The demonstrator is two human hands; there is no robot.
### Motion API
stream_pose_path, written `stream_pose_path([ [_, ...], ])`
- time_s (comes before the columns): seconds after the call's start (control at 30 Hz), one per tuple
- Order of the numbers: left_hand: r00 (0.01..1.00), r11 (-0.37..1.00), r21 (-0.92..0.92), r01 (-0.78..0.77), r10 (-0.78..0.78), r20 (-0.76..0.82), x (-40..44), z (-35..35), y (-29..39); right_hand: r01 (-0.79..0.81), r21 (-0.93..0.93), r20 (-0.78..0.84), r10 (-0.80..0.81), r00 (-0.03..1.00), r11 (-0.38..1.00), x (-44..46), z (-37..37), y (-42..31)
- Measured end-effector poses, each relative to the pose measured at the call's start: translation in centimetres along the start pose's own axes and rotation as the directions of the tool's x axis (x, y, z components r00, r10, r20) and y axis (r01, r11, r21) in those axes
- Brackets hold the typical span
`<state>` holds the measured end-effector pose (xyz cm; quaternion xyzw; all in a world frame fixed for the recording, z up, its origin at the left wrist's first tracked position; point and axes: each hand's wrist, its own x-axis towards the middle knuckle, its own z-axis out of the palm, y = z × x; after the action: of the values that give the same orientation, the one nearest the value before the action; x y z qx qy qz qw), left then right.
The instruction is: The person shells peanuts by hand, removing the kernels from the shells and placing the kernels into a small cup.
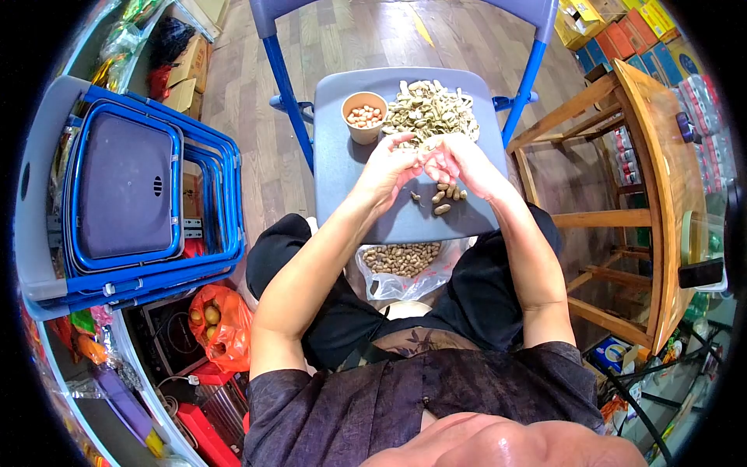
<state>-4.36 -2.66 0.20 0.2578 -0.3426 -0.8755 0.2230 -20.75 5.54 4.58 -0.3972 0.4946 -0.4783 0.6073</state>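
On the seat of a grey-blue folding chair [334, 191] stands a paper cup [364, 131] with shelled reddish peanuts in it. Right of the cup lies a heap of peanut shells [436, 105]. My left hand [389, 167] and my right hand [451, 159] meet at the heap's near edge, fingers bent and pressed together around something pale, too small to make out. Several whole peanuts [443, 198] lie on the seat just below my right hand. Below the seat's front edge, between my legs, a clear plastic bag [401, 265] holds many unshelled peanuts.
Folded blue-framed chairs [132, 183] lean at the left. A red bag with round produce [220, 327] hangs or rests below them. A wooden table [661, 171] stands at the right, with boxes [638, 39] behind it.
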Motion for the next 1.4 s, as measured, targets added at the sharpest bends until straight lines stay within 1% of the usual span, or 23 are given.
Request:
stream_pose_path([
  [0.03,1.000,1.000,0.000,0.001,-0.001,0.000,0.1,0.1,-0.2,-0.007,-0.045,-0.010,0.006,1.000,0.999,-0.1,0.1,0.0],
  [0.17,0.999,0.999,-0.003,0.043,-0.043,-0.031,0.4,1.0,-0.5,0.010,-0.037,-0.033,-0.011,0.999,0.999,-0.1,-0.7,0.0],
  [0.23,0.998,0.999,-0.012,0.051,-0.051,-0.040,0.7,1.0,-0.8,-0.028,-0.134,-0.161,0.006,0.987,0.991,-0.2,-1.0,-0.4],
  [0.33,0.997,0.998,0.006,0.067,-0.067,-0.025,1.5,0.9,-1.3,-0.026,-0.151,-0.161,0.001,0.987,0.988,-0.3,-1.6,-0.8],
  [0.43,0.997,0.998,0.052,0.040,-0.037,-0.065,2.4,0.6,-1.8,-0.019,-0.156,-0.151,-0.004,0.989,0.988,-0.2,-2.0,-0.8],
  [0.53,0.998,1.000,-0.002,0.006,-0.006,-0.060,2.9,0.5,-2.0,-0.040,-0.165,-0.171,0.011,0.985,0.985,-0.2,-1.7,-0.8],
  [0.63,0.993,1.000,-0.013,0.012,-0.013,-0.115,3.2,0.7,-2.0,-0.041,-0.187,-0.153,0.013,0.988,0.981,-0.2,-1.9,-0.7],
  [0.67,0.993,0.984,0.174,-0.041,0.059,-0.099,3.2,0.8,-2.0,-0.054,-0.195,-0.157,0.024,0.987,0.979,-0.2,-2.2,-0.4],
  [0.73,0.980,0.847,0.518,-0.119,0.183,-0.074,3.4,1.3,-2.1,-0.065,-0.204,-0.161,0.032,0.986,0.977,-0.1,-2.3,-0.4],
  [0.77,0.981,0.846,0.519,-0.120,0.183,-0.071,3.2,1.4,-2.1,-0.122,-0.210,-0.191,0.081,0.978,0.970,0.0,-2.3,-0.5],
  [0.8,0.938,0.646,0.722,-0.247,0.346,0.011,2.9,1.5,-2.2,-0.179,-0.214,-0.221,0.131,0.966,0.960,0.0,-2.2,-0.6],
  [0.83,0.871,0.382,0.860,-0.337,0.473,0.131,2.7,1.5,-2.3,-0.180,-0.213,-0.222,0.131,0.966,0.960,-0.1,-2.2,-0.8],
  [0.87,0.852,0.376,0.853,-0.363,0.504,0.141,2.6,1.7,-2.4,-0.189,-0.224,-0.220,0.140,0.965,0.956,-0.2,-2.1,-0.9],
  [0.9,0.853,0.376,0.853,-0.362,0.503,0.140,2.2,2.1,-1.9,-0.199,-0.234,-0.218,0.148,0.965,0.952,-0.2,-2.1,-0.9],
  [0.97,0.931,0.752,0.580,-0.312,0.363,0.031,1.6,3.0,-0.9,-0.212,-0.239,-0.219,0.160,0.963,0.948,-0.2,-2.3,-0.6],
  [1.0,0.944,0.825,0.469,-0.317,0.324,0.069,1.7,2.8,-0.7,-0.222,-0.246,-0.220,0.169,0.961,0.943,-0.2,-2.3,-0.5],
  [1.03,0.944,0.825,0.468,-0.317,0.324,0.068,1.7,2.5,-0.5,-0.223,-0.247,-0.219,0.170,0.961,0.943,-0.2,-2.3,-0.5],
  [1.1,0.966,0.928,0.271,-0.255,0.233,0.109,1.6,2.2,-0.1,-0.240,-0.218,-0.168,0.206,0.964,0.946,-0.1,-2.2,-0.5],
  [1.13,0.963,0.918,0.296,-0.266,0.241,0.118,1.5,2.1,0.1,-0.240,-0.221,-0.166,0.206,0.964,0.945,-0.1,-2.1,-0.6],
  [1.2,0.962,0.915,0.300,-0.269,0.241,0.127,1.2,2.2,0.4,-0.200,-0.127,-0.108,0.187,0.976,0.972,-0.1,-1.8,-0.7],
  [1.27,0.962,0.914,0.305,-0.269,0.237,0.136,1.2,2.2,0.3,-0.207,-0.123,-0.117,0.193,0.974,0.971,0.0,-1.9,-0.7],
  [1.33,0.919,0.844,0.365,-0.394,0.353,0.175,1.5,2.2,0.0,-0.214,-0.119,-0.125,0.199,0.972,0.970,0.0,-1.8,-0.6],
  [1.4,0.921,0.842,0.372,-0.390,0.350,0.174,1.3,2.2,-0.3,-0.216,-0.126,-0.111,0.203,0.973,0.968,0.0,-1.7,-0.6],
])
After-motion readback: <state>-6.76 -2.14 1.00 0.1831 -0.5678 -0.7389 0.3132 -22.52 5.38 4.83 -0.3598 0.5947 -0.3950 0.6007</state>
